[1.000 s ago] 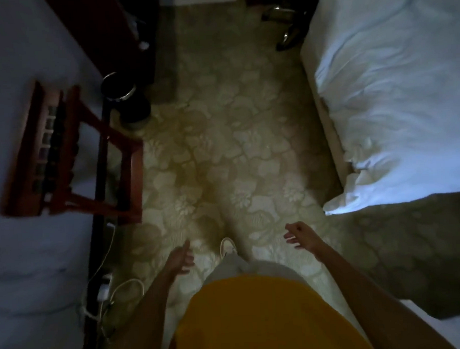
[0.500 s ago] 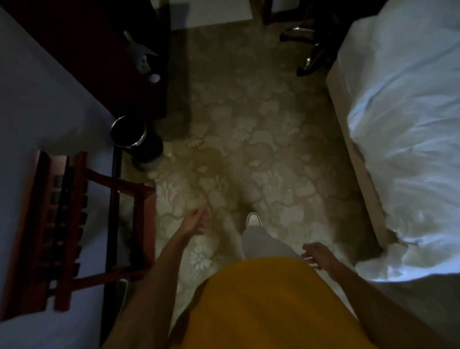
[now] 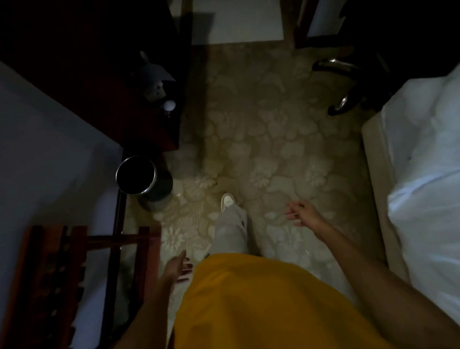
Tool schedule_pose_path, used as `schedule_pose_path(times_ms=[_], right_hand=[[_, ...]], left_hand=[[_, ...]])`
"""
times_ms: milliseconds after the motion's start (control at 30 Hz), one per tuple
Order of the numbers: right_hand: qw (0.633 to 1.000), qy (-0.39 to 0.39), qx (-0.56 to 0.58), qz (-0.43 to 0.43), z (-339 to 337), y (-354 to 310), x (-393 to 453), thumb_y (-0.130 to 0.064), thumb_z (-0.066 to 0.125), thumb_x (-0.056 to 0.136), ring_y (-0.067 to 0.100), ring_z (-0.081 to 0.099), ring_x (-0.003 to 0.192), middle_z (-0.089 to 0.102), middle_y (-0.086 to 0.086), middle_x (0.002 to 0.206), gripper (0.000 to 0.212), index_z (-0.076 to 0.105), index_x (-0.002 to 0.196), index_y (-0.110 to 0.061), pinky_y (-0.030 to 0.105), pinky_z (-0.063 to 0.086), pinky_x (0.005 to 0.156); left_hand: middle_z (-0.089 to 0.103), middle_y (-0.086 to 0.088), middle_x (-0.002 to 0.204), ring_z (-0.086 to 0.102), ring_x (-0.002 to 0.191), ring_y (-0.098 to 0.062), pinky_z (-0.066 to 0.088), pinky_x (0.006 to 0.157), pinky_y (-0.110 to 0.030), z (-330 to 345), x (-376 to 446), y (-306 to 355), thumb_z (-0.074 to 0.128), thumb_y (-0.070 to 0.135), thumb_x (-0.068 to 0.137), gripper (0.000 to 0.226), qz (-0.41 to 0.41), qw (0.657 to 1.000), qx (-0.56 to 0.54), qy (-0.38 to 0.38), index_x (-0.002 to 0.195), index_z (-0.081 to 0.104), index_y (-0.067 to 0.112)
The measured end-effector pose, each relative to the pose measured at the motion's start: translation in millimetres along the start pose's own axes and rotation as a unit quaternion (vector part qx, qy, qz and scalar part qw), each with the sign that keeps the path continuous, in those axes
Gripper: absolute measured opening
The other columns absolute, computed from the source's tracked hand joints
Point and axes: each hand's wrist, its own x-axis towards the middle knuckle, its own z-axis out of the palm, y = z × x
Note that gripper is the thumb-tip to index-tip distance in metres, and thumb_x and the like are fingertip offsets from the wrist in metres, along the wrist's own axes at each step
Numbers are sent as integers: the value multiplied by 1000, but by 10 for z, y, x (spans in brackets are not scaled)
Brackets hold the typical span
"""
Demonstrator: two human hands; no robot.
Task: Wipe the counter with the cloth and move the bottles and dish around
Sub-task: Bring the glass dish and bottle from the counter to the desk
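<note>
**On the way to the counter, both hands free**

No cloth, bottle or dish can be made out here, and no counter that is plainly the one to be wiped; the room is dim. The nearest candidate is the dark wooden cabinet [image 3: 130, 81] beyond the waste bin [image 3: 139, 178], whose top carries a few small pale items [image 3: 156, 87] too murky to name. Whether those are the task's things cannot be told.

The left hand [image 3: 177, 269] hangs low, on the near side of the bin, fingers spread and loose, holding nothing. The right hand [image 3: 301, 213] is out to the far side of the bin, across the carpet, fingers lightly curled around nothing.

A light shoe [image 3: 228, 200] is planted on the patterned carpet [image 3: 262, 146] just beside the bin, toe pointing towards the cabinet and a pale doorway [image 3: 236, 15] past it. On the near side of the bin stands a red wooden rack [image 3: 54, 282] against the wall. Well apart from the bin, across the carpet, lies a bed with white sheets [image 3: 435, 191], and beyond it a dark chair with chrome legs [image 3: 346, 90].

The step in hand looks like the approach: walking to wherever the wiping is to happen, with no wiping begun. The next move calls for finding the cloth first, since neither hand has it, then reaching the counter and clearing a patch by shifting the bottles and dish aside.
</note>
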Motion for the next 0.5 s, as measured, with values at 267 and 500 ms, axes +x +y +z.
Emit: schedule_pose_path(times_ms=[267,500], right_hand=[[992,54,14,113,-558,-866,1123,-32,57,103,18,67,75,71,7,96,20,67,104,-14,23,50,55],[994,49,-8,100,-862,-2313,2393,-22,52,107,35,67,92,70,20,101,24,65,90,-11,35,52,74]], left_hand=[[69,-14,104,67,96,-30,54,76,-37,-233,98,4102,49,49,105,42,197,979,37,-34,113,64,10],[54,-2,75,60,50,-4,49,46,-18,-327,231,6322,50,33,108,26,249,968,-3,-42,92,57,14]])
